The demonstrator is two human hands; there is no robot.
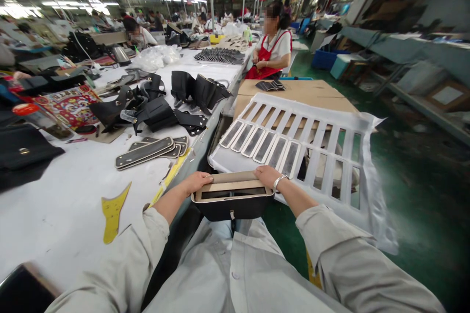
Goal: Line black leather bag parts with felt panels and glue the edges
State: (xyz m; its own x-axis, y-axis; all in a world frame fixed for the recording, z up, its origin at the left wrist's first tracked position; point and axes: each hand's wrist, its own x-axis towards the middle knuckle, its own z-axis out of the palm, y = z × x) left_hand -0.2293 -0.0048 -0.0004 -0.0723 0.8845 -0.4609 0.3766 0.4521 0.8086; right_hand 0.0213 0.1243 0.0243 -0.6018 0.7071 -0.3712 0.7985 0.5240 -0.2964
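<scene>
The black bag shell [233,207] is sitting open-mouthed just in front of the white slotted sheet [330,122]. The sheet is carrying grey strips [260,144] in only a few slots, so I am judging that much work is remaining. The left hand [198,183] and right hand [266,176] are gripping its top corners, fingers [207,178] closing over the rim.

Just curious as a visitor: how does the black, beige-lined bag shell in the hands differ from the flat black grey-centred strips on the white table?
The black, beige-lined bag shell is a deep open box; the flat black grey-centred strips are thin. The shell is gripped by the left hand and right hand; the strips lie untouched on the white table. Both are black and long.
</scene>
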